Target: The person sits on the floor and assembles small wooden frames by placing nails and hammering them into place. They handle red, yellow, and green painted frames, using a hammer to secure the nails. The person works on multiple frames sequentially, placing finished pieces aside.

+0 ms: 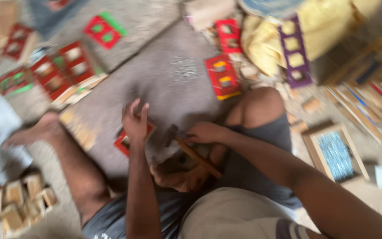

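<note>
I sit cross-legged on the floor and the view is blurred by motion. My left hand (pixel 135 121) presses down on a small red wooden frame (pixel 122 142) that lies on the grey mat (pixel 164 84) between my legs. My right hand (pixel 205 132) grips the wooden handle of a hammer (pixel 196 156), whose dark head sits near the frame, just right of my left hand. My foot rests under the handle.
Several red, green and yellow painted frames (pixel 222 75) lie scattered on the mat. A purple frame strip (pixel 295 53) leans on yellow cloth. A wooden tray of nails (pixel 336 155) sits at the right. Small wood blocks (pixel 14 203) pile at the bottom left.
</note>
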